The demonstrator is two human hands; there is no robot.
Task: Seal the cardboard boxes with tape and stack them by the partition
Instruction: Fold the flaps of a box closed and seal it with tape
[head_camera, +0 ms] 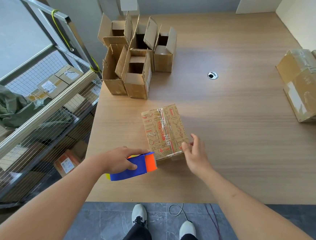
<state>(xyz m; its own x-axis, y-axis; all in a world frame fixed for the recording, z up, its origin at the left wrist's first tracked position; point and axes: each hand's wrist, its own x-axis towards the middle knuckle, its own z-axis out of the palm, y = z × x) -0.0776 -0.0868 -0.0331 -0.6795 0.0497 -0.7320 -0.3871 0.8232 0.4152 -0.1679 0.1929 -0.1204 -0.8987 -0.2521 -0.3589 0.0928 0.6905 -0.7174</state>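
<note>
Low in the middle of the frame, your left hand [121, 159] grips the tape dispenser [133, 166] at the printed box [164, 131] on the counter [239, 132]. Your right hand [194, 153], its fingers loosely spread, barely steadies it; tearing the tape now could drag the box or wrinkle the strip.

Table [228, 114]: wood-grain laminate, smooth, light sheen. Printed box [163, 130]: matt brown cardboard, red/dark print, glossy clear tape strip [165, 126] along the top, wrinkled in places. Tape dispenser [132, 166]: smooth plastic, blue body, orange front. Open boxes [135, 55]: plain matt corrugated cardboard, rough torn flap edges. Sealed boxes [306, 87] at right: cardboard under shiny tape. Cart [39, 117]: metal wire mesh, dull tube frame. Floor [97, 228]: grey stone-look tile.
</note>
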